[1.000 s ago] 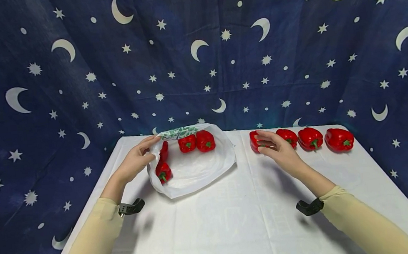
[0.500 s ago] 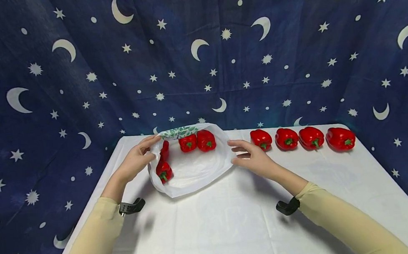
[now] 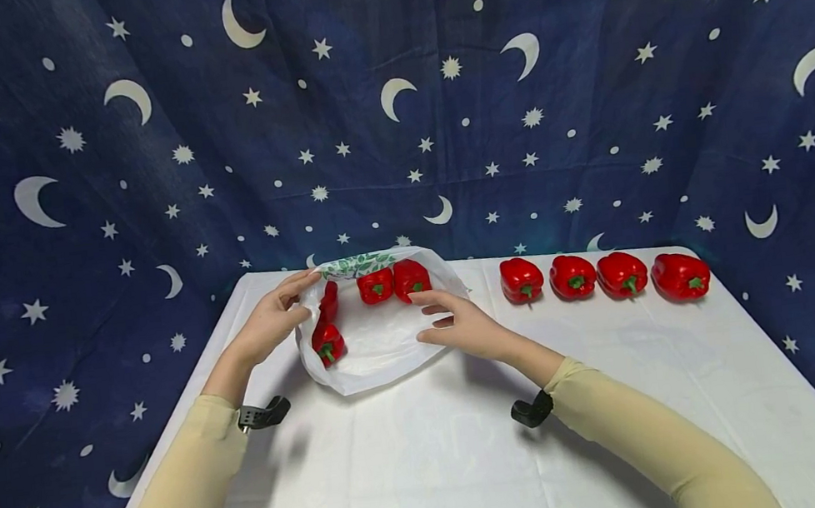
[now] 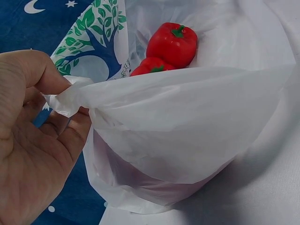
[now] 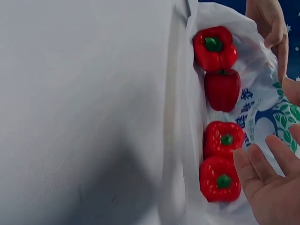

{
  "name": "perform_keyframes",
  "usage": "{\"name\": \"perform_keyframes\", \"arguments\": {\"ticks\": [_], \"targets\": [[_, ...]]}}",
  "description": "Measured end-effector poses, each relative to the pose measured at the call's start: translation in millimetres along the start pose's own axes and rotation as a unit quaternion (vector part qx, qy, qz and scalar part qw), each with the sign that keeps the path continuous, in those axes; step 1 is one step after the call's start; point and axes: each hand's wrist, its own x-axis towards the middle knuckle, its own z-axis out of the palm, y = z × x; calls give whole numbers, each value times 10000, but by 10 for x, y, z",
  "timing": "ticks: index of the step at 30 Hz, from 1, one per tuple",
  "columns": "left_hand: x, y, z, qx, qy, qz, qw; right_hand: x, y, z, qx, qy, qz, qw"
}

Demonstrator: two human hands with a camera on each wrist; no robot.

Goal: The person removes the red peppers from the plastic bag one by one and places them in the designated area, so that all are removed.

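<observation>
A white plastic bag [image 3: 391,373] with a green leaf print lies with its mouth spread wide. My left hand [image 3: 268,324] pinches the bag's left edge between thumb and fingers; the left wrist view shows the gathered plastic [image 4: 70,101] there. Inside are several red bell peppers: a pair at the back, among them this bell pepper [image 3: 376,286], and others at the left, such as this bell pepper [image 3: 329,345]. My right hand [image 3: 471,330] is over the bag's right side, fingers spread and holding nothing. Its fingertips look near the back right pepper [image 5: 220,179]; contact is unclear.
To the right of the bag, several more red bell peppers stand in a row along the table's back, from the nearest pepper [image 3: 521,279] to the outermost pepper [image 3: 680,277]. A white cloth [image 3: 432,469] covers the table. A dark blue star-patterned curtain [image 3: 363,125] hangs behind.
My right hand has moved left, from beside the leftmost pepper of the row to over the bag. The left hand keeps its hold on the bag's edge. The peppers stay where they were.
</observation>
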Motion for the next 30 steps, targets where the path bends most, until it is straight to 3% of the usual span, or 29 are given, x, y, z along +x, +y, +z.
{"name": "perform_keyframes", "arguments": {"ticks": [18, 23, 30], "targets": [[-1, -10, -14, 37, 12, 71, 10000, 292, -23, 406, 223, -269, -168, 9992], [-1, 0, -23, 110, -13, 56, 9999, 376, -45, 523, 241, -324, -53, 9992], [-19, 38, -44, 170, -60, 16, 9998, 508, -18, 684, 730, -343, 306, 9963]]}}
